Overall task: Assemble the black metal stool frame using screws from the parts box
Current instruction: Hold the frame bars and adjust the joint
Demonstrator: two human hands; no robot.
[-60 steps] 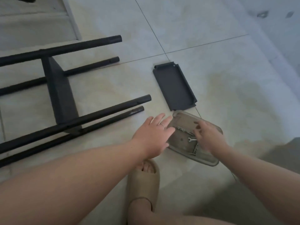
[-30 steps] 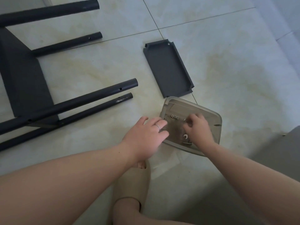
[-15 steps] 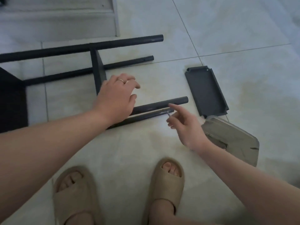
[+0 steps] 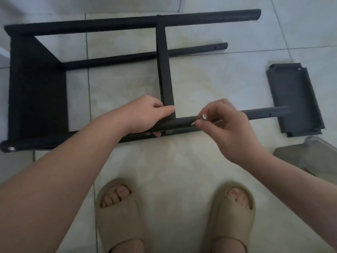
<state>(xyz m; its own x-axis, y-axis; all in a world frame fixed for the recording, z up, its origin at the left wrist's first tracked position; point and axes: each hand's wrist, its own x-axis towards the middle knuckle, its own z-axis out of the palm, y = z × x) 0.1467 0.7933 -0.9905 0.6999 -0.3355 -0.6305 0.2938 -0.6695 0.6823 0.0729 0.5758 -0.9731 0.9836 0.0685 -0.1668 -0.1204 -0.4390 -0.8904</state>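
Stool frame [image 4: 36,88]: on its side on the floor, upper left to centre.
Parts box [image 4: 310,157]: right edge, on the floor.
Left hand [image 4: 147,114]: grips the frame's near tube at the crossbar.
Right hand [image 4: 231,128]: pinches screw.
Screw [image 4: 198,120]: centre, tip at near tube.

Nothing legible: no lettering, label, brand mark or number on the stool frame [image 4: 165,70], on the loose black panel [image 4: 293,99] at 3 o'clock, on the parts box [image 4: 313,157] at 4 o'clock, or on the sandals [image 4: 120,221] at 6 o'clock.
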